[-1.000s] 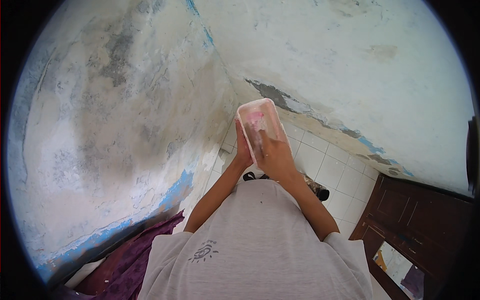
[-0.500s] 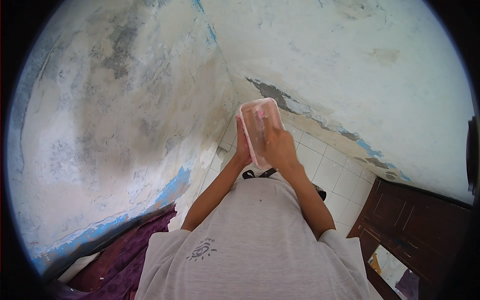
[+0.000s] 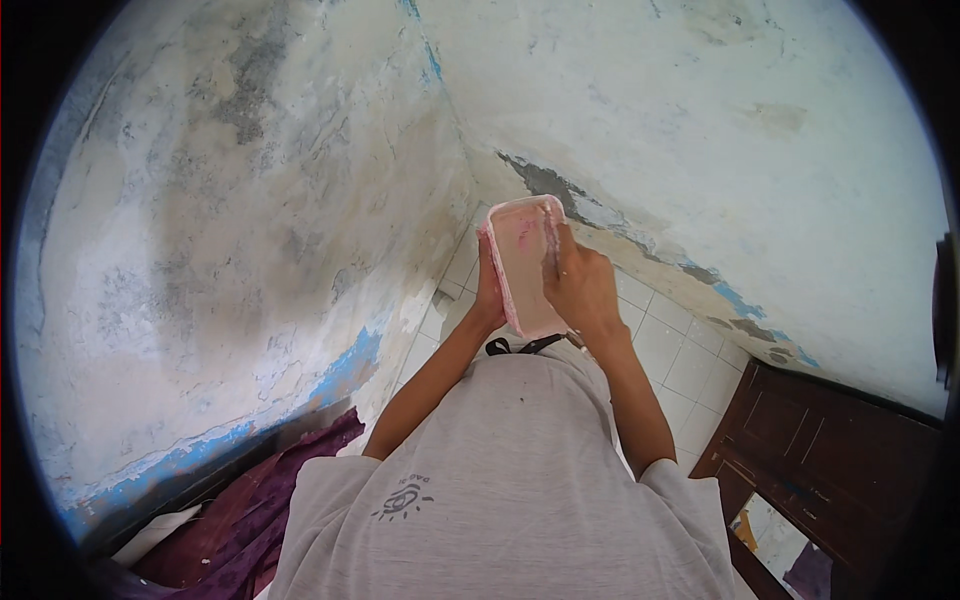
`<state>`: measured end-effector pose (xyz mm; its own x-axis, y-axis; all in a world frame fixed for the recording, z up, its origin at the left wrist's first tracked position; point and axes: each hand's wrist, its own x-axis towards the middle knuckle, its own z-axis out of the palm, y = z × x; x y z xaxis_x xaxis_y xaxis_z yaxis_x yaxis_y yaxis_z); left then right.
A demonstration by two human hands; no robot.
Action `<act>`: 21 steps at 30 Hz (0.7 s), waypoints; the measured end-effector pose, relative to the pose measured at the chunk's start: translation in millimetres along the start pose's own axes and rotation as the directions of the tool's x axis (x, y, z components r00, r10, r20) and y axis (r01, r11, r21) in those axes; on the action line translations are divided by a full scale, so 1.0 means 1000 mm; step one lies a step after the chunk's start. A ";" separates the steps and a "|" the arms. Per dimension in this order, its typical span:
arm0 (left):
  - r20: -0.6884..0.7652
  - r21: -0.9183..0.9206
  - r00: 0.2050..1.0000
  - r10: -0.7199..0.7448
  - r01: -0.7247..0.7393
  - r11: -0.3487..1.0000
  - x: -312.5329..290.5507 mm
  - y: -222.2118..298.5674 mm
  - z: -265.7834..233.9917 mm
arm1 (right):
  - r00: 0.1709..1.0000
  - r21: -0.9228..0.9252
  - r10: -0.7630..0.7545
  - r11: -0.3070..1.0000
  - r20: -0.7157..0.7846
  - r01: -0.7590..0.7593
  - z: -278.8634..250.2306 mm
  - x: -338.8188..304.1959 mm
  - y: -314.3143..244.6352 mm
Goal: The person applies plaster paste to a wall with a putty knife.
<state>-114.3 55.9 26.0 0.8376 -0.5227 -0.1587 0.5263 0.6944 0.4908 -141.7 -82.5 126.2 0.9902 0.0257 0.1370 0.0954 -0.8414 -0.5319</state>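
Observation:
A shallow pink rectangular tub (image 3: 521, 282) is held up in front of my body, with pale smears on its rim and a brighter pink patch inside. My left hand (image 3: 489, 287) is closed around its left side. Over the tub's right side, my right hand (image 3: 585, 292) grips a narrow, flat-edged tool (image 3: 550, 238) resting along the inner right wall. Most of this tool is hidden by my fingers, so its exact kind does not show.
Stained, peeling walls (image 3: 250, 230) meet in a corner ahead, above a white tiled floor (image 3: 655, 345). Purple cloth (image 3: 270, 500) lies at lower left. A dark brown wooden cabinet (image 3: 820, 440) stands at lower right.
My right hand and the tool have moved from the middle of the tub to its right side. The left hand still holds the tub, which has shifted slightly right.

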 end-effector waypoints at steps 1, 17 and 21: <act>-0.002 -0.003 1.000 0.004 -0.004 1.000 0.001 0.000 -0.003 | 1.000 -0.002 -0.004 1.000 0.004 0.004 -0.003 -0.005 0.005; 0.036 -0.085 0.998 -0.056 0.059 0.995 0.000 -0.009 -0.013 | 0.998 0.062 0.045 0.997 -0.047 -0.042 0.005 -0.026 -0.002; 0.037 -0.121 0.993 -0.116 0.119 0.986 0.002 -0.013 -0.011 | 1.000 0.139 0.000 0.990 -0.006 0.001 0.022 -0.039 -0.011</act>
<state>-118.0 51.5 9.9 0.7653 -0.6171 -0.1830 0.6361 0.6816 0.3616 -179.1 -62.3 108.1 0.9896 0.0224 0.1421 0.1094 -0.7584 -0.6426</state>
